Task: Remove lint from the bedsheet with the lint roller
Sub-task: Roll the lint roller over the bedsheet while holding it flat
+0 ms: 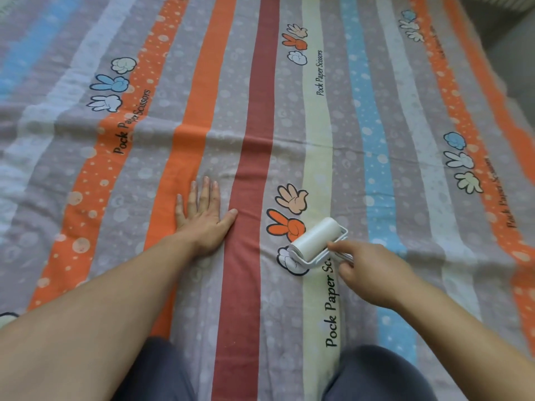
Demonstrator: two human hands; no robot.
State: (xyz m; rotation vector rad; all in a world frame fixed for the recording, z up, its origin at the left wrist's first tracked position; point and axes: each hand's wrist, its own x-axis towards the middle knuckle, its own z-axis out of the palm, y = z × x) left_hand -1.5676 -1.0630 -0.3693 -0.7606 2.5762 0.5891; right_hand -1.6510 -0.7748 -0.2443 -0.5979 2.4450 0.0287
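1. Your left hand (202,218) lies palm down on the bedsheet (162,175), fingers straight and a little spread, holding nothing. It rests on a grey band, the little finger over the neighbouring orange stripe (185,157) and the thumb tip touching the edge of the dark red stripe (252,169).
2. Your right hand (373,273) grips the handle (347,257) of the lint roller (317,238). The fingers curl round the handle and the index finger reaches forward along it toward the frame.
3. The roller's white drum sits on the sheet at a slant, well to the right of your left hand, with the dark red stripe between them.
4. The drum lies at the left edge of the pale yellow stripe (317,157), just beside the printed orange scissors hand (282,227) and partly over the printed white fist (289,263).
5. The words "Pock Paper" run down the yellow stripe below the roller.
6. A shallow crease (289,140) crosses the sheet farther up, beyond both hands.
7. Your knees (156,371), in dark grey cloth, show at the bottom edge on either side of the red stripe.
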